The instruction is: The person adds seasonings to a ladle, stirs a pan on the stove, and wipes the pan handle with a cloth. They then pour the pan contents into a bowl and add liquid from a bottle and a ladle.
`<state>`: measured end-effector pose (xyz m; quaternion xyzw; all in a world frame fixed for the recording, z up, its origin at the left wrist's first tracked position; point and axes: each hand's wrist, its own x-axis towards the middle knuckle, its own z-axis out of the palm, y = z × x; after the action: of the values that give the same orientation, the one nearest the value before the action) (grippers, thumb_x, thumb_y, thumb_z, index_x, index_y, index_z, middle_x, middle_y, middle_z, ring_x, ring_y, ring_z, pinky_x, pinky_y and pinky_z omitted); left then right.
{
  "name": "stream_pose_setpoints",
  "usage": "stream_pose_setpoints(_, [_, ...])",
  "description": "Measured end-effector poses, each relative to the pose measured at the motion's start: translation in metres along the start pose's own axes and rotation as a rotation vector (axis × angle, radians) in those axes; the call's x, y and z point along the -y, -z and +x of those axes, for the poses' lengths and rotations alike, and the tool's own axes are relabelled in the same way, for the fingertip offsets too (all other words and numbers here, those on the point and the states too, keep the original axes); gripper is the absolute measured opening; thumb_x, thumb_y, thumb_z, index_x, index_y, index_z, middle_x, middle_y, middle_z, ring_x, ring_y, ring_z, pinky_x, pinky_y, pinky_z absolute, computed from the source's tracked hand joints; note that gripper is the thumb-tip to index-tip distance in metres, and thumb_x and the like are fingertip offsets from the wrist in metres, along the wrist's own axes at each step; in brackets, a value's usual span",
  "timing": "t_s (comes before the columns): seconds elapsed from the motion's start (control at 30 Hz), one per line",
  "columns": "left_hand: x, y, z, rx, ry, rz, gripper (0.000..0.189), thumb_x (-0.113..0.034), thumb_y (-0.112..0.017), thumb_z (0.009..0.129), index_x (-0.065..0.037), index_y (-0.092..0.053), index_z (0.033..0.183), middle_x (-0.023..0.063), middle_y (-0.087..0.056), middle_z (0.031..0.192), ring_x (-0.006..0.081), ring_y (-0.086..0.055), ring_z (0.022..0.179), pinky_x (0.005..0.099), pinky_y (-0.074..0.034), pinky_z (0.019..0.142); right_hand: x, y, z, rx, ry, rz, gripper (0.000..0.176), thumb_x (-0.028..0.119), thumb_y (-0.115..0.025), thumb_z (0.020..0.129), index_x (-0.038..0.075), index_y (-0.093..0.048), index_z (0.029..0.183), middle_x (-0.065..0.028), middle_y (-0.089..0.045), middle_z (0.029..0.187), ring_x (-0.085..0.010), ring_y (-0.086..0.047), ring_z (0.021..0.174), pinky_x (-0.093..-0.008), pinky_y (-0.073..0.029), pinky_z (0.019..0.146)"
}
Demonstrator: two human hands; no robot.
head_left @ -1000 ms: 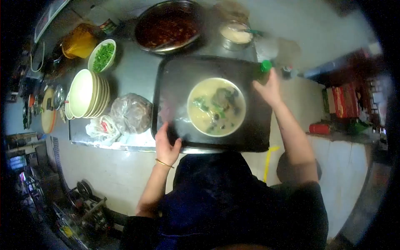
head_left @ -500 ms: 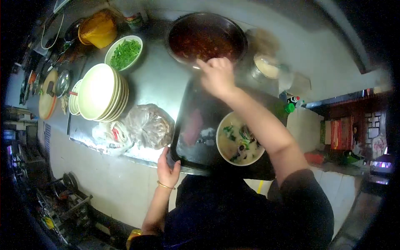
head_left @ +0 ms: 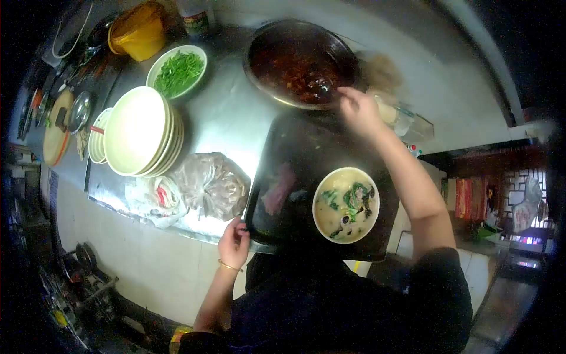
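My right hand (head_left: 361, 112) is closed at the near right rim of a metal basin (head_left: 277, 99) of dark red-brown sauce. A shiny spot shows in the sauce beside my fingertips; what they hold, if anything, I cannot make out. My left hand (head_left: 234, 245) has its fingers curled at the front left corner of a black tray (head_left: 289, 227). On that tray stands a bowl of pale soup (head_left: 346, 205) with green leaves and dark pieces. A pink cloth-like thing (head_left: 279, 190) lies to its left.
Left of the tray sit a tied plastic bag (head_left: 211, 184), a white plastic bag (head_left: 158, 199) and stacked pale bowls (head_left: 135, 131). Farther back are a bowl of chopped greens (head_left: 177, 72) and a yellow tub (head_left: 138, 34). A pale container (head_left: 386, 109) stands beyond my right hand.
My right hand has moved right along the basin's near rim. My left hand stays at the tray's corner, its fingers more curled. The whole view has shifted slightly.
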<state>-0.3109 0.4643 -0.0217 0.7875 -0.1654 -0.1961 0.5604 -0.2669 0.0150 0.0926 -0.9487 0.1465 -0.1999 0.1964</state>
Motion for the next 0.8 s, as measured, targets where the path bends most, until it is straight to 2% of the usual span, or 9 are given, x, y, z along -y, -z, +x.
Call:
stream_pose_setpoints(0.07, [-0.005, -0.007, 0.014, -0.003, -0.085, 0.033, 0.033, -0.001, -0.061, 0.077, -0.003, -0.056, 0.110, 0.0049, -0.061, 0.078, 0.0097, -0.052, 0.060, 0.0212, -0.045, 0.058, 0.009, 0.027, -0.014, 0.105, 0.340, -0.417, 0.027, 0.018, -0.058, 0.081, 0.005, -0.057, 0.105, -0.0114, -0.062, 0.082, -0.0250, -0.060, 0.076, -0.0348, -0.049, 0.066])
stream_pose_setpoints(0.3, [-0.025, -0.028, 0.030, 0.130, -0.138, 0.178, 0.024, -0.003, -0.063, 0.076, -0.005, -0.061, 0.100, 0.0041, -0.057, 0.063, 0.0110, -0.052, 0.050, 0.0233, -0.043, 0.050, 0.025, 0.064, -0.044, 0.051, 0.388, -0.394, 0.034, 0.015, -0.060, 0.077, 0.007, -0.054, 0.110, -0.0095, -0.060, 0.082, -0.0268, -0.058, 0.077, -0.0360, -0.049, 0.067])
stream_pose_setpoints(0.33, [-0.026, -0.031, 0.029, 0.123, -0.105, 0.138, 0.024, -0.004, -0.063, 0.076, -0.005, -0.061, 0.100, 0.0045, -0.057, 0.062, 0.0113, -0.052, 0.049, 0.0238, -0.043, 0.049, 0.024, 0.066, -0.046, 0.281, 0.314, -0.509, 0.034, 0.014, -0.061, 0.077, 0.008, -0.054, 0.109, -0.0092, -0.060, 0.084, -0.0268, -0.058, 0.078, -0.0359, -0.050, 0.067])
stream_pose_setpoints(0.47, [-0.025, -0.037, 0.019, 0.131, -0.101, 0.135, 0.024, -0.003, -0.061, 0.078, -0.005, -0.060, 0.101, 0.0049, -0.056, 0.062, 0.0110, -0.052, 0.050, 0.0236, -0.043, 0.049, 0.027, 0.066, -0.046, -0.137, 0.545, -0.299, 0.033, 0.015, -0.060, 0.077, 0.007, -0.055, 0.109, -0.0110, -0.061, 0.087, -0.0272, -0.059, 0.081, -0.0357, -0.050, 0.066])
stream_pose_setpoints(0.5, [-0.024, -0.040, 0.015, 0.119, -0.087, 0.136, 0.023, -0.003, -0.060, 0.079, -0.005, -0.060, 0.102, 0.0038, -0.055, 0.061, 0.0100, -0.051, 0.050, 0.0227, -0.042, 0.050, 0.028, 0.065, -0.048, -0.161, 0.519, -0.241, 0.035, 0.008, -0.060, 0.077, 0.008, -0.056, 0.112, -0.0124, -0.062, 0.088, -0.0293, -0.059, 0.078, -0.0365, -0.049, 0.068])
stream_pose_setpoints(0.57, [-0.033, -0.043, 0.004, 0.135, -0.089, 0.126, 0.023, -0.003, -0.060, 0.080, -0.005, -0.059, 0.103, 0.0025, -0.054, 0.062, 0.0087, -0.049, 0.050, 0.0216, -0.042, 0.050, 0.001, 0.053, -0.052, 0.119, 0.302, -0.383, 0.031, 0.009, -0.057, 0.081, 0.007, -0.058, 0.111, -0.0135, -0.062, 0.086, -0.0288, -0.060, 0.080, -0.0338, -0.049, 0.071])
stream_pose_setpoints(0.63, [-0.030, -0.046, -0.007, 0.152, -0.088, 0.127, 0.023, -0.004, -0.060, 0.080, -0.004, -0.058, 0.103, 0.0009, -0.054, 0.062, 0.0067, -0.048, 0.050, 0.0202, -0.041, 0.050, 0.000, 0.051, -0.059, -0.200, 0.189, -0.071, 0.020, 0.013, -0.052, 0.085, 0.006, -0.063, 0.101, -0.0114, -0.065, 0.083, -0.0248, -0.063, 0.076, -0.0313, -0.051, 0.069])
stream_pose_setpoints(0.67, [-0.029, -0.048, -0.014, 0.130, -0.089, 0.112, 0.024, -0.005, -0.061, 0.080, -0.004, -0.058, 0.103, 0.0008, -0.054, 0.062, 0.0065, -0.048, 0.050, 0.0201, -0.041, 0.050, 0.003, 0.048, -0.063, -0.266, -0.105, 0.385, 0.024, 0.020, -0.048, 0.089, 0.003, -0.063, 0.099, -0.0103, -0.066, 0.087, -0.0191, -0.064, 0.078, -0.0297, -0.052, 0.071])
stream_pose_setpoints(0.8, [-0.021, -0.054, -0.046, 0.102, -0.072, 0.113, 0.024, -0.005, -0.061, 0.080, -0.005, -0.058, 0.104, 0.0008, -0.055, 0.063, 0.0063, -0.049, 0.051, 0.0206, -0.042, 0.050, 0.044, 0.104, -0.109, -0.331, -0.569, 1.079, 0.035, 0.025, -0.042, 0.092, -0.003, -0.051, 0.112, -0.0199, -0.062, 0.096, -0.0220, -0.064, 0.080, -0.0310, -0.053, 0.072])
